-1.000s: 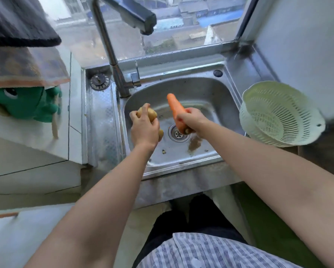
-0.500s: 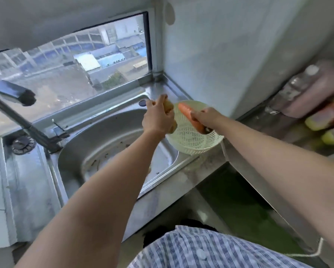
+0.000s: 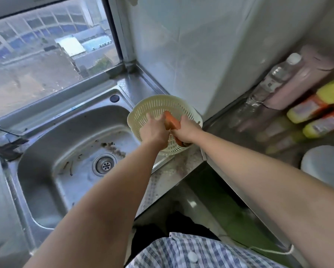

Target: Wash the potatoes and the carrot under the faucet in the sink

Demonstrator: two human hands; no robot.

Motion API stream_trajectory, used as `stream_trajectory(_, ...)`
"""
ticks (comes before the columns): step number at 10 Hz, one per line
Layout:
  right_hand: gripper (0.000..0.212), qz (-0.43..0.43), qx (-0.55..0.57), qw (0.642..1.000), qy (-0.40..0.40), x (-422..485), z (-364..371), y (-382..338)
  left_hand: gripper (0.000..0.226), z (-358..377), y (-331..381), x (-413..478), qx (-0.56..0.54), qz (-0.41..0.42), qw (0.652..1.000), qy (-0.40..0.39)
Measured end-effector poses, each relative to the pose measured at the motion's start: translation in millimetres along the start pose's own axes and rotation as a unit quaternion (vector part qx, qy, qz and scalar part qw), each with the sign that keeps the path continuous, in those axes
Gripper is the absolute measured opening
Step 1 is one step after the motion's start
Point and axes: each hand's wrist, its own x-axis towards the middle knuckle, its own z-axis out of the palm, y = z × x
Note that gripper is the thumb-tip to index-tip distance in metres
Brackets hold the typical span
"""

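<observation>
The right hand (image 3: 188,130) has its fingers closed around the carrot (image 3: 172,121) and grips it at its lower part, so the orange body comes out above the hand and a small end shows below it. The left hand (image 3: 155,131) is just beside it, almost touching the carrot. Its fingers look rather straight and point into the bowl, but they are blurred, and I cannot tell if it holds something under the palm. No potato shows plainly; if the potatoes are there, this hand covers them.

Both hands are above the colander (image 3: 174,102), inside its rim. The carrot is between them, near the middle of the colander, and its long axis runs from the far-left side of the colander to the near-right side, with the far end tilted up. As the right hand already has the carrot, I judge that this hand decides the next move: the carrot has only to go down, and its length seems to fit across the bowl.

The colander stands on the steel tabletop (image 3: 174,169), with its left side over the edge of the sink (image 3: 46,151). The drain (image 3: 104,165) is left of the colander and nearer to the person, with some dirt around it. Right of the colander, well apart, some bottles (image 3: 317,105) lie against the wall.
</observation>
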Motion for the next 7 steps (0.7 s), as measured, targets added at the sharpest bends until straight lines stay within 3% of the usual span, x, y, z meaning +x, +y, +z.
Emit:
stream_trajectory(1, 0.054, -0.015, -0.029, 0.999, 0.001, 5.0, 1.8, 4.6, 0.045, 8.9, -3.3, 0.6, -0.014, -0.008, 1.0, -0.02)
stream_trajectory(2, 0.054, -0.036, -0.047, 0.998, 0.006, 9.3, 0.5, 5.5, 0.048, 10.5, -6.5, 0.9, -0.037, -0.007, 0.998, -0.053)
stream_trajectory(3, 0.06, -0.034, -0.06, 0.998, -0.006, 11.0, -1.5, 1.4, 0.035, 1.3, -4.6, 2.1, -0.034, 0.009, 0.998, -0.059)
stream_trajectory(5, 0.058, -0.056, -0.093, 0.994, 0.031, 6.6, -6.3, -11.0, 0.03, -23.2, -11.7, -5.4, -0.071, 0.028, 0.997, 0.025)
stream_trajectory(7, 0.028, -0.173, -0.004, 0.98, 0.1, 4.2, -18.2, -44.3, 0.028, -56.0, -48.5, -15.6, -0.071, -0.026, 0.99, 0.123)
